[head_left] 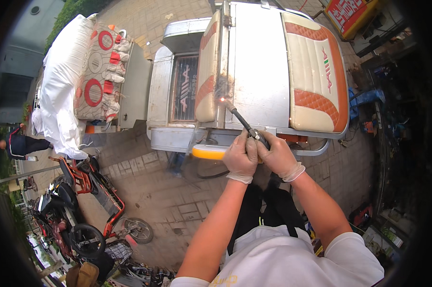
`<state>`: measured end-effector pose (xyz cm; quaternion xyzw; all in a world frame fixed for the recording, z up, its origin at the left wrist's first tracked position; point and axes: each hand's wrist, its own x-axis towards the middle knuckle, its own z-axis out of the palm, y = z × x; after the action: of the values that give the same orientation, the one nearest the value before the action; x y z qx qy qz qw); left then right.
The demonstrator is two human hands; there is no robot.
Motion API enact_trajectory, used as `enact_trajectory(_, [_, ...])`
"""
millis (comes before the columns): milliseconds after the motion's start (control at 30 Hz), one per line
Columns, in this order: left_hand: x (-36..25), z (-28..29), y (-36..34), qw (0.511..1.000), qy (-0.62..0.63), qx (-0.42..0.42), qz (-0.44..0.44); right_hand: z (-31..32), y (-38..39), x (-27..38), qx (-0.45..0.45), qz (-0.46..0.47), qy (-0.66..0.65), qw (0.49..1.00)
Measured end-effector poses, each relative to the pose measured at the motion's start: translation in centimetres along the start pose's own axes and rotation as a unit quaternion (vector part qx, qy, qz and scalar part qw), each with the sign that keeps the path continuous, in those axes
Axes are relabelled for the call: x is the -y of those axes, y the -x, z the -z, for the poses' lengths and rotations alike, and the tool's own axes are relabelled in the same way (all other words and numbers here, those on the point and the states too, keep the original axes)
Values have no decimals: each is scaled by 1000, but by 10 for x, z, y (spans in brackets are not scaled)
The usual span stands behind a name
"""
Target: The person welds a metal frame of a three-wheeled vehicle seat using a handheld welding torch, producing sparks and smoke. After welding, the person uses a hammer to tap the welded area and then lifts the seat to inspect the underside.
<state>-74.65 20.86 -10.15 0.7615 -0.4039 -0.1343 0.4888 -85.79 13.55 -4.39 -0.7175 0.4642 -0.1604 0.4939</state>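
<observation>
A black welding torch [240, 117] is gripped by both my hands, which wear thin pale gloves. My left hand [241, 157] is closed at the near end of the torch, and my right hand [277, 152] is wrapped round it just to the right. The torch slants up and left, and a small orange-red glow shows at its tip. That tip is at a scorched metal edge between a silver panel [261, 62] and a cream and orange seat back [208, 71]. To the right of the panel is a cream and orange quilted seat [316, 71]. The exact grip is partly hidden by my fingers.
A silver three-wheeled vehicle body [170, 143] with a yellow lamp [207, 152] stands before me. Further left is another vehicle under a white cover [65, 81]. Orange and black scooters [94, 191] stand lower left, and a person [23, 143] is at the far left.
</observation>
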Motion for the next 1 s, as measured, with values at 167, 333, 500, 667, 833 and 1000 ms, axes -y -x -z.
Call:
enact_trajectory(167, [0,0,2,1000,-12,3,-13,-7,-5,-16,24,-26,-40,999])
enact_trajectory(333, [7,-9,4,1000,9,13,-3,-10,-12,-39,24,-6,-30,999])
enact_trajectory(500, [14,-16,7,1000,20,12,-6,-7,-14,-47,38,0,-50,998])
enact_trajectory(667, [14,-17,7,999,24,-13,-20,-7,-17,-50,49,-11,-51,997])
enact_trajectory(833, [7,-9,4,1000,13,-9,-11,-7,-15,-38,36,2,-32,999])
enact_trajectory(1000, [2,-1,3,1000,-11,10,-6,-7,-7,-18,10,63,-19,998])
